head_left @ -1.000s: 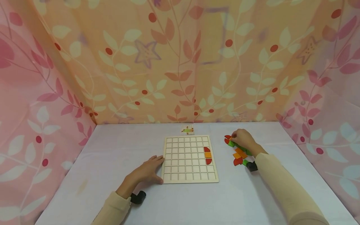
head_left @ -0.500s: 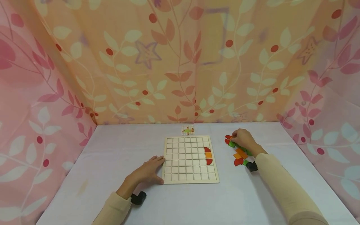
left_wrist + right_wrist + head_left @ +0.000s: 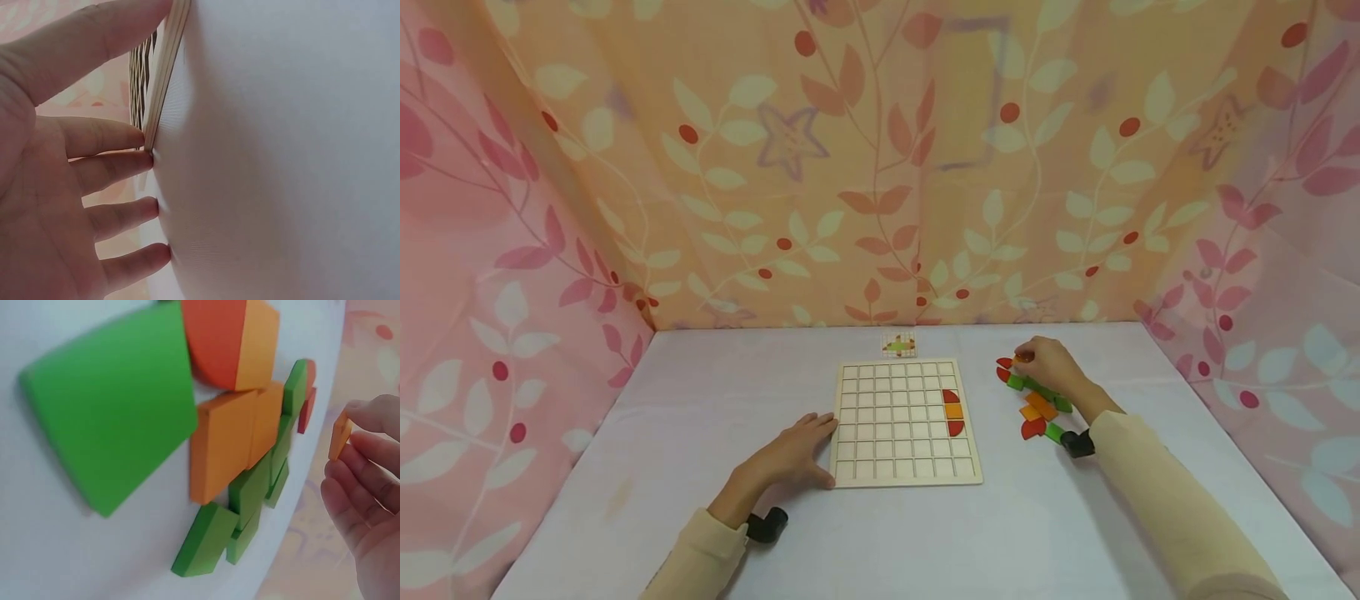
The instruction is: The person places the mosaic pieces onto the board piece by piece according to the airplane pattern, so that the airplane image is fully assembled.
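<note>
My left hand (image 3: 795,450) rests at the left edge of a wooden grid board (image 3: 895,423), thumb and fingertips against its side, fingers fairly straight. In the left wrist view the fingertips touch the white cloth beside the board edge (image 3: 167,69). My right hand (image 3: 1051,367) pinches a small orange tile (image 3: 340,434) between thumb and fingers, lifted above the pile. Below and beside it lie loose green tiles (image 3: 112,406), orange tiles (image 3: 225,437) and red quarter-round tiles (image 3: 1033,427). On the board's right column sit two red tiles (image 3: 956,427) with an orange tile (image 3: 953,410) between them.
A small pattern card (image 3: 898,344) with a coloured design on a grid lies just behind the board. White cloth (image 3: 887,542) covers the table. Floral curtains (image 3: 880,167) stand at the back and both sides. Each wrist carries a black camera mount (image 3: 767,525).
My right hand has risen slightly from the pile, and the orange tile now shows between its fingers. My left hand stays at the board's edge.
</note>
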